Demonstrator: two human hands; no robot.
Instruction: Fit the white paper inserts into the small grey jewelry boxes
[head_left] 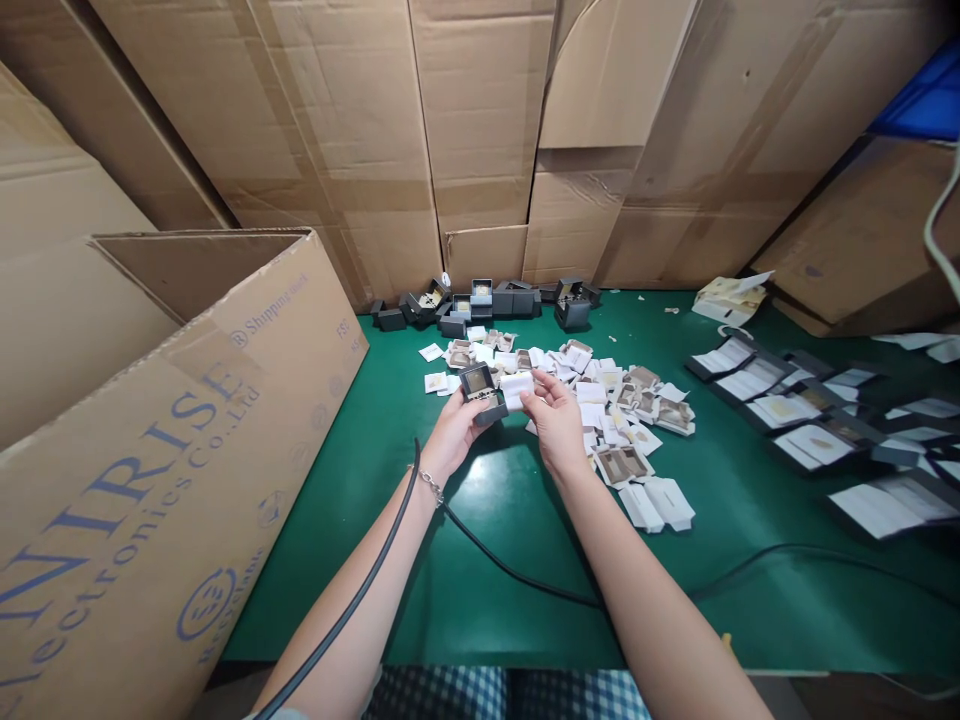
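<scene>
My left hand (456, 432) is closed around a small black hinged box (478, 384), which is held with its lid raised above the green table. In my right hand (553, 420) a white paper insert (516, 390) is pinched between thumb and fingers, right beside the box. Whether the insert still touches the box I cannot tell. Beyond and to the right of my hands lies a loose pile of white paper inserts (592, 393) and brownish-grey tray pieces (622, 464).
Black boxes (514, 298) line the back of the green table (480, 560). Several open black boxes with white inserts (780, 410) lie at the right. A large cardboard carton (225, 400) stands at the left. A black cable (517, 575) crosses the table near my arms.
</scene>
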